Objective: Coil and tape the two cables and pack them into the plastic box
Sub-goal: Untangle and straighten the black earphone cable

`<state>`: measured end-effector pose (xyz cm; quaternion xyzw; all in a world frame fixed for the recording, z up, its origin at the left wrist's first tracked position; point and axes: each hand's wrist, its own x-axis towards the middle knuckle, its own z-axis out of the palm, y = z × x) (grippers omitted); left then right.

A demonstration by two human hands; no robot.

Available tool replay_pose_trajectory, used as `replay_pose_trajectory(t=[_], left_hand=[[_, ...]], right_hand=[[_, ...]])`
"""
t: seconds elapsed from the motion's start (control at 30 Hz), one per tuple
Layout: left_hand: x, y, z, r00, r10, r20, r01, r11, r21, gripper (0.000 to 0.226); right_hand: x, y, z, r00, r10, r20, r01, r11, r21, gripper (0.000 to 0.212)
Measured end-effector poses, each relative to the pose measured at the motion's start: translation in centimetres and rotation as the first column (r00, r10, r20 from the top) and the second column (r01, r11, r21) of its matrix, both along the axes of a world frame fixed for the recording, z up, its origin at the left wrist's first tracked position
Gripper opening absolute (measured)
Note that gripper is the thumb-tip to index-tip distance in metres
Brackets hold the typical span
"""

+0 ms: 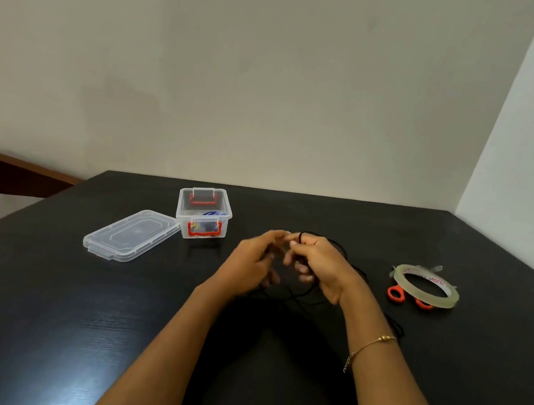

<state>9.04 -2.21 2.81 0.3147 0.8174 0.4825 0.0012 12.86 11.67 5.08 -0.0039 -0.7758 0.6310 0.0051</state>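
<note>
Both hands coiling | right hand [317, 264] gripping black cable [346, 256] loops | left hand [256, 261] fingers curling, feeding slack | plastic box [204, 213] waiting open for packing

Probably a home: dark table [46, 293], bare plaster wall [242, 64].

Your black cable [349, 261] loops loosely on the dark table, partly in your right hand [318, 266]. Clear plastic box [205, 216], red latches, stands open far left; a blue coil [212, 214] lies inside. Its lid [130, 234] lies flat, leaning against its left side.
</note>
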Motion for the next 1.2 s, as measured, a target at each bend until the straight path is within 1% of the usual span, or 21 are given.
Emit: replay_pose_trajectory(t=[0.03, 0.07, 0.1, 0.13, 0.17, 0.2, 0.23, 0.27, 0.3, 0.37, 0.4, 0.5, 0.6, 0.7, 0.8, 0.83, 0.93, 1.0, 1.1, 1.13, 1.2], left_hand=[[0.0, 0.0, 0.0, 0.989, -0.027, 0.147, 0.029, 1.0, -0.007, 0.047], [0.1, 0.0, -0.2, 0.967, -0.038, 0.251, 0.046, 0.999, -0.024, 0.049], [0.1, -0.1, -0.2, 0.955, -0.028, 0.295, 0.052, 0.996, -0.074, 0.049], [0.1, -0.1, -0.2, 0.959, 0.002, 0.283, 0.046, 0.986, -0.161, 0.048], [0.2, -0.1, -0.1, 0.976, 0.045, 0.215, 0.017, 0.96, -0.278, 0.046], [0.1, -0.1, -0.1, 0.991, 0.091, 0.102, -0.044, 0.919, -0.393, 0.043], [0.0, 0.0, -0.1, 0.991, 0.128, -0.032, -0.128, 0.868, -0.48, 0.037], [-0.1, 0.0, -0.1, 0.976, 0.158, -0.149, -0.214, 0.819, -0.533, 0.03], [-0.1, 0.0, -0.1, 0.961, 0.177, -0.213, -0.27, 0.777, -0.569, 0.026], [-0.2, 0.0, 0.1, 0.956, 0.186, -0.228, -0.292, 0.701, -0.65, 0.033], [-0.2, 0.1, 0.1, 0.959, 0.188, -0.212, -0.284, 0.67, -0.686, 0.039], [-0.3, 0.3, -0.1, 0.956, 0.21, -0.205, -0.293, 0.618, -0.729, 0.049], [-0.5, 0.4, -0.1, 0.962, 0.192, -0.192, -0.269, 0.577, -0.771, 0.043], [-0.3, 0.4, 0.0, 0.946, 0.159, -0.283, -0.322, 0.58, -0.749, 0.025], [-0.2, 0.3, -0.5, 0.907, 0.13, -0.401, -0.393, 0.608, -0.69, 0.027], [-0.3, 0.2, -0.7, 0.908, 0.12, -0.402, -0.381, 0.637, -0.671, 0.027], [-0.1, 0.3, -0.7, 0.946, 0.118, -0.303, -0.292, 0.716, -0.634, 0.023], [0.0, 0.4, -0.5, 0.96, 0.109, -0.257, -0.253, 0.728, -0.637, 0.026], [0.0, 0.3, -0.1, 0.983, 0.074, -0.171, -0.172, 0.712, -0.681, 0.03], [0.0, 0.2, 0.0, 0.989, 0.053, -0.137, -0.134, 0.708, -0.693, 0.031], [0.0, 0.2, 0.1, 0.999, 0.003, -0.05, -0.036, 0.732, -0.68, 0.034]], right_hand=[[-0.1, 0.4, 0.0, 0.998, -0.055, -0.03, 0.054, 0.998, -0.039, 0.025], [-0.1, 0.8, 0.0, 0.991, -0.117, -0.06, 0.114, 0.992, -0.062, 0.025], [-0.1, 1.1, 0.0, 0.98, -0.179, -0.091, 0.176, 0.984, -0.044, 0.025], [-0.2, 1.3, -0.1, 0.966, -0.23, -0.122, 0.235, 0.971, 0.032, 0.023], [-0.1, 1.6, -0.2, 0.956, -0.251, -0.149, 0.274, 0.949, 0.155, 0.022], [0.0, 1.6, -0.4, 0.962, -0.227, -0.153, 0.264, 0.918, 0.297, 0.022], [0.0, 1.6, -0.6, 0.98, -0.165, -0.112, 0.198, 0.879, 0.433, 0.022], [0.1, 1.6, -0.8, 0.995, -0.094, -0.028, 0.094, 0.835, 0.542, 0.021], [0.2, 1.5, -0.9, 0.997, -0.035, 0.074, -0.018, 0.795, 0.607, 0.018], [0.3, 1.3, -1.0, 0.975, 0.03, 0.221, -0.166, 0.76, 0.629, 0.012], [0.2, 1.3, -1.1, 0.971, 0.032, 0.237, -0.179, 0.756, 0.63, 0.011], [0.0, 0.9, -1.1, 0.978, -0.006, 0.211, -0.146, 0.701, 0.698, 0.022], [-0.2, 0.6, -1.1, 0.98, -0.013, 0.198, -0.151, 0.603, 0.784, 0.017], [-0.5, 0.2, -1.6, 0.994, -0.004, 0.109, -0.093, 0.496, 0.863, 0.004], [-0.9, -0.3, -2.9, 1.0, -0.023, 0.005, 0.005, 0.43, 0.903, 0.007], [-1.1, -0.3, -3.2, 0.998, -0.038, -0.042, 0.054, 0.442, 0.895, 0.011], [-1.7, 0.0, -3.7, 0.987, -0.071, -0.146, 0.161, 0.559, 0.814, 0.023], [-2.4, 0.5, -4.2, 0.992, -0.041, -0.117, 0.119, 0.584, 0.803, 0.034], [-2.9, 0.7, -5.0, 0.998, -0.038, -0.058, 0.069, 0.633, 0.771, 0.039], [-3.0, 0.7, -5.1, 0.997, -0.046, -0.058, 0.075, 0.636, 0.768, 0.041], [-3.1, 0.6, -5.3, 0.997, -0.032, -0.064, 0.07, 0.602, 0.795, 0.047]])
